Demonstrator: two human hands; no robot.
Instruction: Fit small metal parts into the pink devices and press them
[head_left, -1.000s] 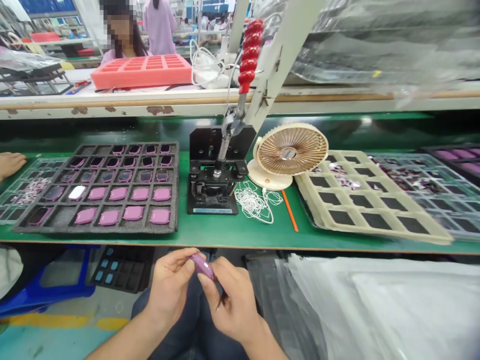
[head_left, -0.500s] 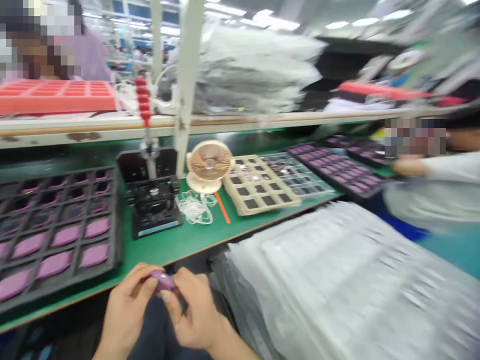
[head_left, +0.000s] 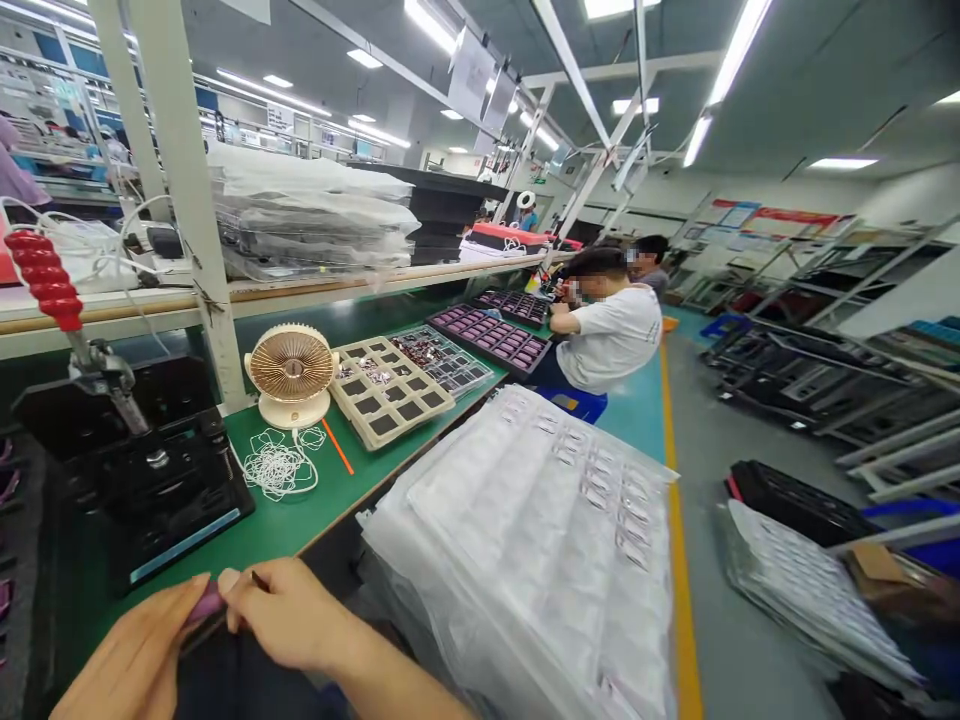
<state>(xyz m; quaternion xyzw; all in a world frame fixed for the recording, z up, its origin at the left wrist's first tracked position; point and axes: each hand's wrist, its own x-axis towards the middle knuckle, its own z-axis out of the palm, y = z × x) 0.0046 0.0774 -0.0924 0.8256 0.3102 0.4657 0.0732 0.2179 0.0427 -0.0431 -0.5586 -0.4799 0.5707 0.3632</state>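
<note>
Low at the left edge of the head view, my left hand [head_left: 131,655] and my right hand [head_left: 289,615] meet over my lap. Both pinch a small purple case [head_left: 206,603], of which only a sliver shows between the fingertips. A thin dark tool tip pokes out from my right fingers. Just beyond my hands stands a black lever press [head_left: 142,470] with a red ribbed handle [head_left: 45,280] on the green bench [head_left: 300,520].
A beige desk fan [head_left: 291,372], a tangle of white cord [head_left: 276,468], an orange stick [head_left: 337,446] and a cream compartment tray [head_left: 386,392] sit on the bench. A stack of clear plastic trays [head_left: 540,530] lies to my right. A person in a white shirt [head_left: 611,335] works farther along.
My view has swung far to the right and up, off the black tray of purple cases. My hands stay together on the purple case and now sit at the bottom left corner.
</note>
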